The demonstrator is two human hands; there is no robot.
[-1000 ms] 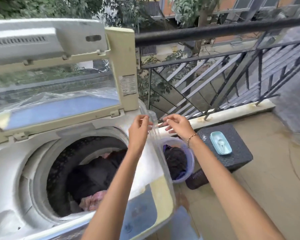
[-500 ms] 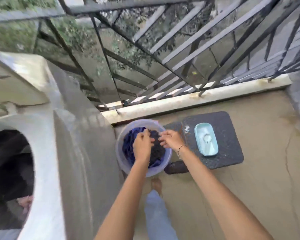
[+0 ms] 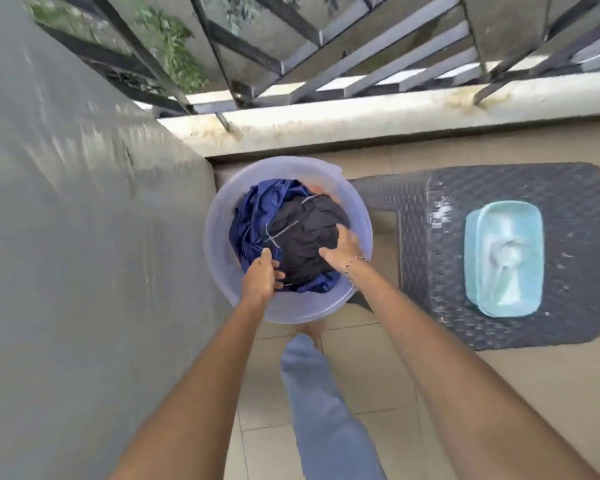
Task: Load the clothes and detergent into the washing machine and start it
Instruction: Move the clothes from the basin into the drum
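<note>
Both hands have sunk deeper into the round translucent lilac plastic bucket (image 3: 219, 216) since half a second ago, and the washer's drum has slipped out of sight. The heap of clothes (image 3: 291, 230), a crumpled near-black garment (image 3: 309, 233) on top of a shiny blue one (image 3: 257, 209), lies inside it. The left hand (image 3: 260, 277) is at the heap's near edge with its fingers curled into the cloth. The right hand (image 3: 342, 247) cups the heap's right flank with its thumb spread; whether it really pinches cloth I cannot tell.

The bucket stands on the floor between the grey side of the washing machine (image 3: 84, 237) and a dark woven stool (image 3: 430, 209) carrying a pale turquoise plastic tub (image 3: 503, 258). The heap is a rounded wad with no real long axis. By my guess it must go up and left over that wall, the left hand leading.
</note>
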